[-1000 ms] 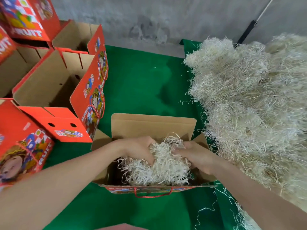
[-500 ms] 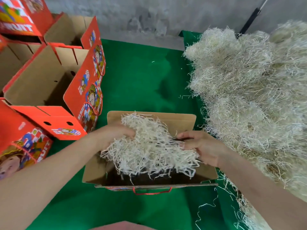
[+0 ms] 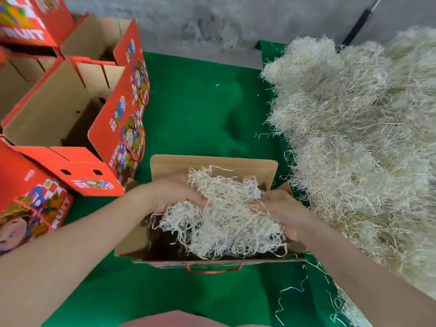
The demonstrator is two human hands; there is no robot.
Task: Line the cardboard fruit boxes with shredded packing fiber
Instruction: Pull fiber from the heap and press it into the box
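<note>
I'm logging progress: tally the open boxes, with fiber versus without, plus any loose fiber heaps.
Open boxes with fiber: 1
Open boxes showing no fiber: 3
Loose fiber heaps: 1
Total: 5

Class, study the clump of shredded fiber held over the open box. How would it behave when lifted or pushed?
Probably light for its bulk: the fiber clump looks airy between the left hand and right hand. Likely floppy: strands droop into the box. It may shed; loose strands lie on the green cloth.
</note>
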